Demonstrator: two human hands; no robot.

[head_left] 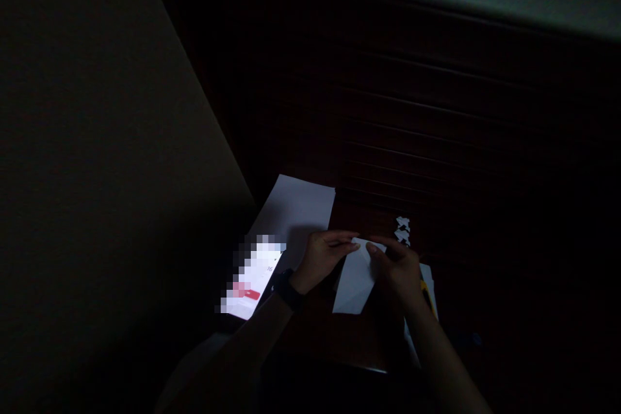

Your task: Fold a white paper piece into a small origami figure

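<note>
Centrally: one folded white paper (358,278), long axis running near-left to far-right, over a dark, glossy tabletop (334,336). Left hand (323,253), a dark band (290,291) at its wrist, pinches the far edge; right hand (402,266) pinches that edge's right corner. Item: flat white sheets (303,204), left, partly behind the left hand. Item: lit screen (255,284) (partly pixelated). Item: small angular paper pieces (402,231), beyond the right hand. Item: yellow object, perhaps a tool (427,296), partly hidden by the right forearm.
</note>
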